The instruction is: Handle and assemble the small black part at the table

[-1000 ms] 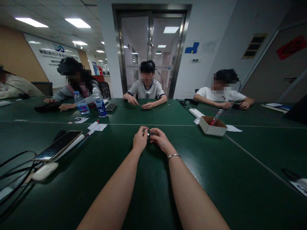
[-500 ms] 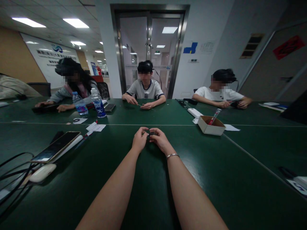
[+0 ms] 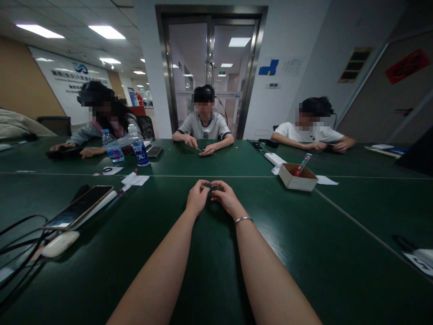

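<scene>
My two hands meet above the green table (image 3: pixel 152 253), straight ahead of me. Thumb and fingers of my right hand (image 3: pixel 226 197) are closed around a small dark object (image 3: pixel 214 188), too small and too covered to name. My left hand (image 3: pixel 197 198) is curled in a pinch at the left end of that object. What lies between its fingertips is partly hidden. A metal bracelet (image 3: pixel 243 220) circles my right wrist.
An open box (image 3: pixel 297 183) with a red tube stands ahead right. Left lie a phone (image 3: pixel 81 207), a white oval case (image 3: pixel 61 244), black cables and papers (image 3: pixel 137 180); two bottles (image 3: pixel 139 151) stand beyond. Three people sit opposite, their hands on or over the table.
My hands and the dark object stay almost in the same place. Across the table, the middle person's hand has shifted slightly, and the right person's hands have lowered a little.
</scene>
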{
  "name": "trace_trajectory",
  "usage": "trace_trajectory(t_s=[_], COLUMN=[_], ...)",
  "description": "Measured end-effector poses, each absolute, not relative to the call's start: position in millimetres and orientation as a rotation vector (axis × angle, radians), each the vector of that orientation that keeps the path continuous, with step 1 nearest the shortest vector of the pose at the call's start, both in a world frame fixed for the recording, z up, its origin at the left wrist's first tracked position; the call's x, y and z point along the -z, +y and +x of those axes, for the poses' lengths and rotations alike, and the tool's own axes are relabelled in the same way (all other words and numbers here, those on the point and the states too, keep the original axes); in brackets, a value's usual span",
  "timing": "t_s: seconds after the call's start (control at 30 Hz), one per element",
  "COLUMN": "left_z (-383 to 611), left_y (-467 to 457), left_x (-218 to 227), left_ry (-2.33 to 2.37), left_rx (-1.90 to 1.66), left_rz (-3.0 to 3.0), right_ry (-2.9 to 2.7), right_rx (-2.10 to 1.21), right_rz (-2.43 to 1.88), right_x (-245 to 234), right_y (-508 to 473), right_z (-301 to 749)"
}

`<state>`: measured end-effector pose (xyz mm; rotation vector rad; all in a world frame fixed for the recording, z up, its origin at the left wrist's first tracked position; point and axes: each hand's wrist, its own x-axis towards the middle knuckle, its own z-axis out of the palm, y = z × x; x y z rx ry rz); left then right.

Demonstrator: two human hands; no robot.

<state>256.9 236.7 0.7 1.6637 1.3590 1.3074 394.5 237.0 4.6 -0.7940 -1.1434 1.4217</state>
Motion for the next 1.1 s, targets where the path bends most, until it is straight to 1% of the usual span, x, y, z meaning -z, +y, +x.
trace_trajectory(t_s=[0.13,0.23,0.33,0.4,0.43,0.6,0.67,0.73,0.8,0.9,0.97,1.03,1.1], left_z=[258,259,260,261,261,259,259,259,255,235,205,159,102], left_y=[235,235,235,236,237,240,237,226,204,152,109,67,29], left_x=[-3,-4,-3,-1,0,0,-2,-8,-19,-48,-69,-85,-92], left_ry=[1.393,1.449,1.489,1.489,1.477,1.362,1.438,1.574,1.628,1.484,1.411,1.474,1.722], left_rx=[-1.351,-1.386,-1.305,-1.247,-1.233,-1.281,-1.335,-1.312,-1.191,-0.936,-0.733,-0.596,-0.613], left_rz=[1.683,1.741,1.834,1.858,1.851,1.731,1.675,1.679,1.782,2.017,2.153,2.259,2.233], right_ry=[-1.254,-1.449,-1.608,-1.655,-1.664,-1.528,-1.443,-1.379,-1.332,-1.296,-1.314,-1.332,-1.349], right_rx=[-1.276,-0.996,-0.645,-0.511,-0.498,-0.686,-0.75,-0.786,-0.842,-0.988,-1.057,-1.067,-1.053], right_rz=[-0.842,-1.021,-1.259,-1.306,-1.297,-1.32,-1.357,-1.357,-1.328,-1.278,-1.267,-1.321,-1.377], right_x=[-1,1,1,1,1,3,3,2,-2,-8,-13,-19,-25], right_y=[240,240,238,236,235,236,236,233,226,208,188,160,127], right_z=[392,387,384,383,383,383,381,382,387,415,446,483,521])
